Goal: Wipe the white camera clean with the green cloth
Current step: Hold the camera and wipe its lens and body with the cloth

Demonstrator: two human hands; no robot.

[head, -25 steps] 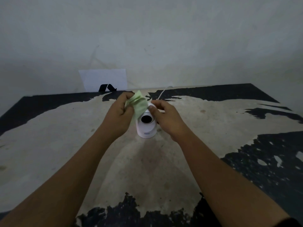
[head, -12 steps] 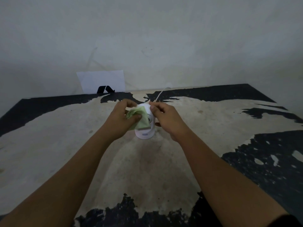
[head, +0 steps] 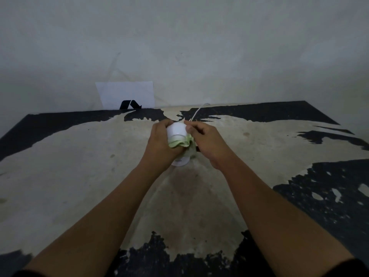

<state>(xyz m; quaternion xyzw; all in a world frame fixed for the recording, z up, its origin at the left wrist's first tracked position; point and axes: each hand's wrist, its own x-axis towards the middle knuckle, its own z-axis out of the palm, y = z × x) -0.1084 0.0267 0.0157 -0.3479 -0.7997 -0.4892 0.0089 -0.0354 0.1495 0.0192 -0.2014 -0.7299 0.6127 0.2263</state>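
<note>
The white camera [head: 177, 131] stands on the worn table [head: 79, 166] near its far middle, with its domed top and a bit of its base showing. My left hand [head: 159, 144] presses the bunched green cloth [head: 179, 143] against the camera's front, hiding the lens. My right hand [head: 205, 140] grips the camera's right side and top with its fingertips. A thin white cable [head: 196, 112] runs from behind the camera toward the wall.
A white sheet of paper [head: 125, 92] with a black mark leans on the wall at the back left. The tabletop is beige with flaking black paint at the edges. A pale wall rises right behind it.
The cloth has slid down from the camera's top, over the lens, to its lower front. My left hand moved lower with it, and the white top now shows bare.
</note>
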